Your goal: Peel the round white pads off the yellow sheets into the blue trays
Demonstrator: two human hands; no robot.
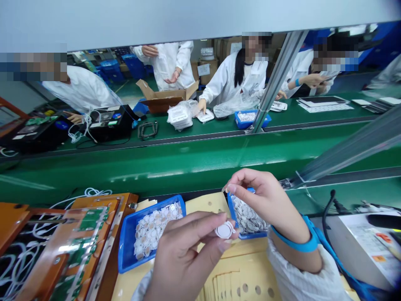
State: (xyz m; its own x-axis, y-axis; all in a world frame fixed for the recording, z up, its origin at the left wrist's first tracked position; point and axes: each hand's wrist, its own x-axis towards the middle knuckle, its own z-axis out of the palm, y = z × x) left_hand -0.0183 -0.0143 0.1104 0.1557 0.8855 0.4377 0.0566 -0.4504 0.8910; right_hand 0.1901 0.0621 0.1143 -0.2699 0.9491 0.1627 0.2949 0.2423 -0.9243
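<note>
My left hand is closed in a pinch on a small white round part with a ring-shaped rim and a little tab at its side. Above and to the right, my right hand has thumb and forefinger pressed together on a small thin piece, seen nearly edge-on. A blue bin of white and tan round pieces stands left of my left hand. Partly hidden behind my right hand, another blue bin holds many small whitish pieces. Yellowish sheets with round dark spots lie under my hands.
An orange fixture with green circuit boards and white cables stands at left. A metal post slants across the right side. Beyond the green conveyor, several co-workers in white coats handle parts, near an open cardboard box.
</note>
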